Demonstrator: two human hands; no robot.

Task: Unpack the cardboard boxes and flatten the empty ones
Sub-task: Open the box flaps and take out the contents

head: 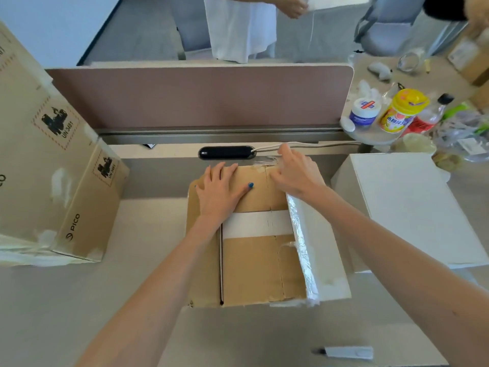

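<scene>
While flat under spread left grip point(221, 190), brown cardboard box point(254, 266), white-banded; right grip point(293, 173) pinching tape point(264, 162).

Pink-brown desk divider point(201, 96) across back. Black cable port point(225, 152) just below it, white cable point(317, 144) running right. Beyond divider's right end: white wipes tub point(363, 112), yellow-lidded jar point(399, 109), red-labelled bottle point(428, 117). Grey utility knife point(349, 352) on near desk. Person in white garment point(238, 30) behind divider.

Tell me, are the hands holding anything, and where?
The left hand only presses flat on the cardboard box. The right hand seems to pinch the clear tape at its far edge.
</scene>
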